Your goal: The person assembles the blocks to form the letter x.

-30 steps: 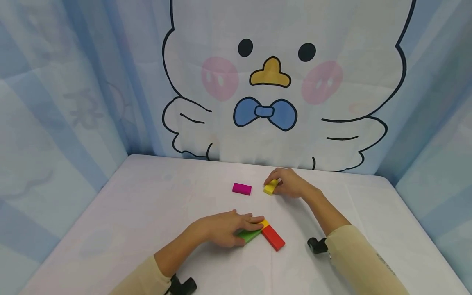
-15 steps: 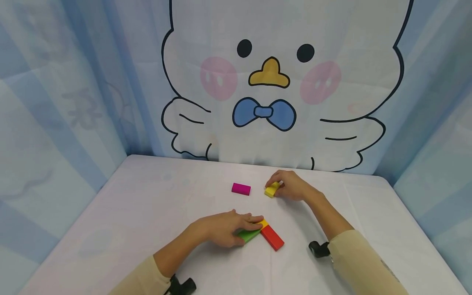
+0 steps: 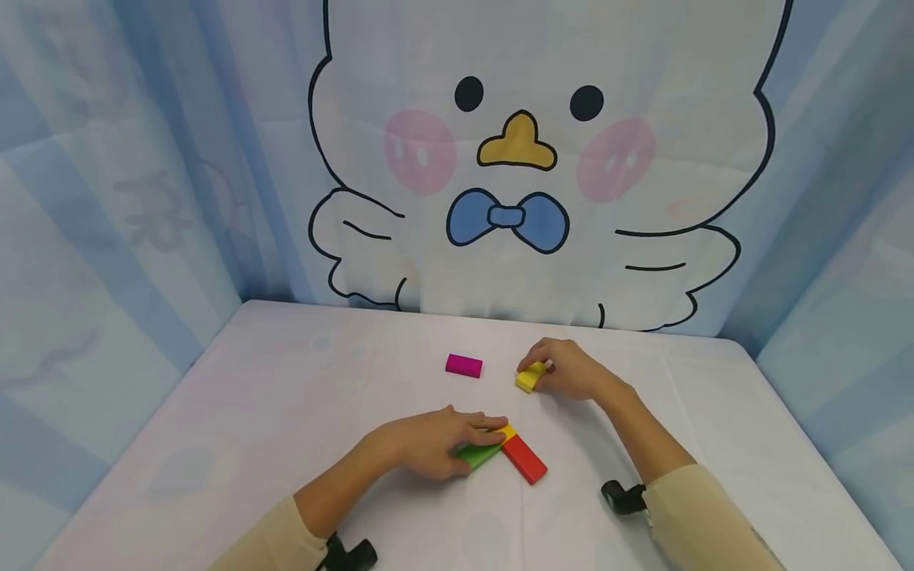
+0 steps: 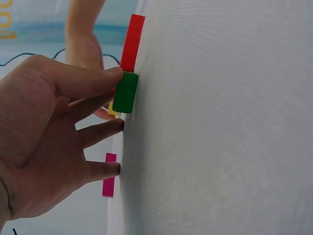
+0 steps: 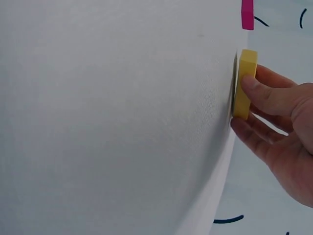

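- Yellow block (image 3: 526, 381): pinched by the right hand (image 3: 574, 373), at two o'clock from the left hand (image 3: 437, 446) in head view.
- Green block (image 3: 478, 455): touched by the left thumb, fingers spread.
- Red block (image 3: 525, 460): yellow's six o'clock.
- Magenta block (image 3: 464, 365): yellow's nine o'clock.

Place: curtained booth; home or studio, cannot tell
Curtains (image 3: 107, 238): pale blue, three sides
Cartoon bird (image 3: 524, 178): printed at back
Table (image 3: 286, 381): white-covered

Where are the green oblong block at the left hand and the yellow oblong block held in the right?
Green oblong block (image 3: 478, 454), head view, exposed part of its top face.
Yellow oblong block (image 5: 242, 101), right wrist view, exposed part of its long side.
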The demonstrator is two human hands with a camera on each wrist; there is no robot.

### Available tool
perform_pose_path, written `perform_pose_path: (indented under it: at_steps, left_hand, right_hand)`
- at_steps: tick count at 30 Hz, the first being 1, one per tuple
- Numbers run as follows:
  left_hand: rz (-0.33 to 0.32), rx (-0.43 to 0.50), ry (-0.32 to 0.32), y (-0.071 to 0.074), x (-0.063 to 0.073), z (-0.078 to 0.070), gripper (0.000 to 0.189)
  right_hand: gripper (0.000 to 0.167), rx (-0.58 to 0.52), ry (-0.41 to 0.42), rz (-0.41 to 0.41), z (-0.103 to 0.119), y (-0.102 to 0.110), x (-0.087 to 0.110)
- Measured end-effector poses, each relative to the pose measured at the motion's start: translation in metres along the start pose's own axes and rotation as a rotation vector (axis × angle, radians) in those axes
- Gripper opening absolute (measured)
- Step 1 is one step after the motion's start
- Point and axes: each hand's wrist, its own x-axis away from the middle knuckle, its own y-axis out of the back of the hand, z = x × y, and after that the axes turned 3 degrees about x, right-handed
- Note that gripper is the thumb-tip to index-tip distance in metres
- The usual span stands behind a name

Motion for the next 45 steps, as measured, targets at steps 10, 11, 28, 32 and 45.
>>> perform_pose_path:
  at_steps: [10, 11, 28, 32, 45]
  left_hand:
    - [-0.009, 0.001, -0.009, -0.002, 0.002, 0.001, 0.062]
    - [-0.009, 0.001, -0.009, -0.002, 0.002, 0.001, 0.062]
    - [-0.007, -0.004, 0.006, -0.002, 0.002, -0.001, 0.063]
    - [-0.012, -0.011, 0.008, -0.001, 0.001, -0.002, 0.063]
    - [-0.015, -0.019, 0.004, -0.001, 0.001, -0.001, 0.063]
  right_hand:
    - [0.027, 0.017, -0.01, -0.002, 0.005, -0.004, 0.015]
    - [0.027, 0.015, -0.012, -0.001, 0.006, -0.005, 0.016]
    - [0.027, 0.025, -0.042, -0.004, 0.021, -0.008, 0.036]
    - [0.027, 0.037, -0.034, -0.001, 0.024, -0.008, 0.037]
    - [0.025, 0.058, -0.03, 0.018, 0.03, -0.01, 0.042]
